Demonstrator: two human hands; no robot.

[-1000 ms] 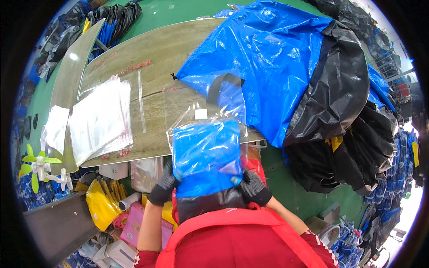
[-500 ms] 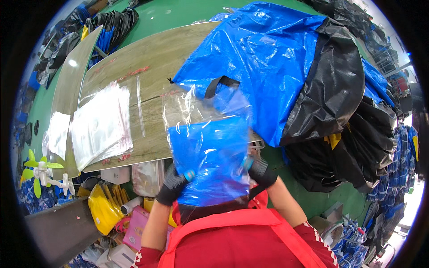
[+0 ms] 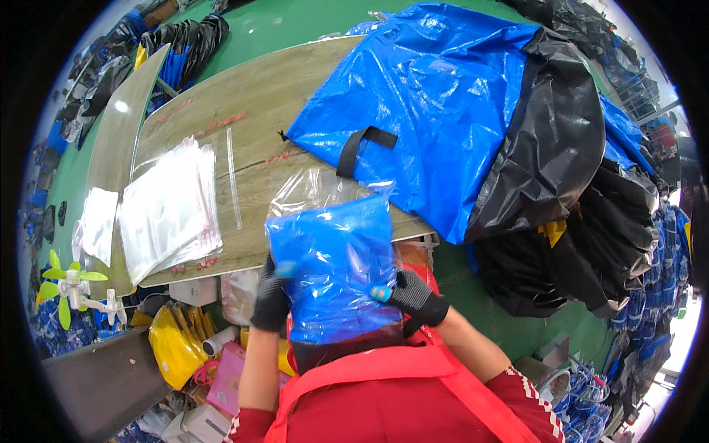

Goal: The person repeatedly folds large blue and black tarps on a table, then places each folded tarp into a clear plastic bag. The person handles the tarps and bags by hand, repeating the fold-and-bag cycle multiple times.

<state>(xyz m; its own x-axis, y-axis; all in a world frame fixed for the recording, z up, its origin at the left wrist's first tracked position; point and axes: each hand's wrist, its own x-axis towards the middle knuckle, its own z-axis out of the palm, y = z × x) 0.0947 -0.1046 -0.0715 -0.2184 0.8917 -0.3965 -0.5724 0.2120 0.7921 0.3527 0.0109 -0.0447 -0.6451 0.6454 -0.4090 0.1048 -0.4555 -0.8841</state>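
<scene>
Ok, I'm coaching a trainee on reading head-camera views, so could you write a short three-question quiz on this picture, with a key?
1. True or false: the gloved left hand and gloved right hand both hold the bagged blue bundle.
2. Toward the picture's left, what lies on the wood-grain table? A) metal scissors; B) a stack of clear plastic bags; C) a coffee cup.
3. Fill in the colour: the strap on the large blue-and-black tarpaulin piece is ____.

Key: 1. True. 2. B. 3. Black.
</scene>
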